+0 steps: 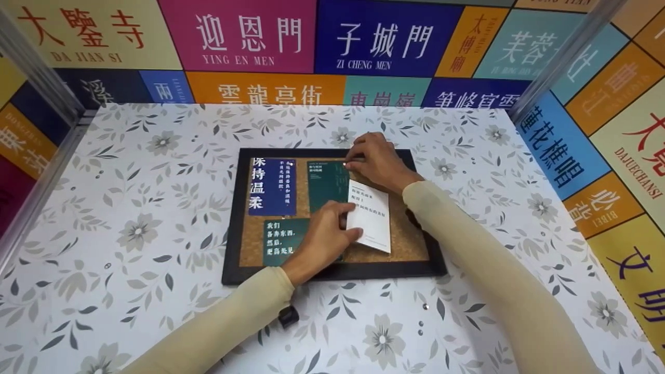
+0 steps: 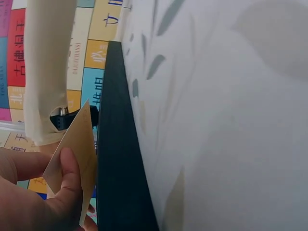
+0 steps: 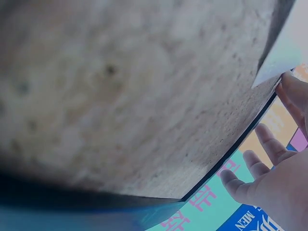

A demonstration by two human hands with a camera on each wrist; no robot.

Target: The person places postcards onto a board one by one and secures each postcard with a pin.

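A black-framed cork board [image 1: 410, 249] lies flat on the table, with a blue card [image 1: 273, 200], a dark green card [image 1: 322, 182] and a lower green card [image 1: 280, 236] on it. My left hand [image 1: 324, 236] pinches a white card [image 1: 369, 218] between thumb and fingers; the card is tilted, over the board's right half. In the left wrist view, the back of this card [image 2: 79, 149] looks tan. At the dark green card's top right corner, my right hand [image 1: 376, 158] pinches a tiny bright pin [image 1: 344, 164] with thumb and forefinger. The right wrist view does not show the pin.
The white tablecloth [image 1: 171, 223] has grey flowers and leaves. Panels with large Chinese characters [image 1: 249, 39] stand behind the table and along its right side. A small bright pin [image 1: 291, 164] sits at the blue card's top right corner. Both forearms reach in from the front.
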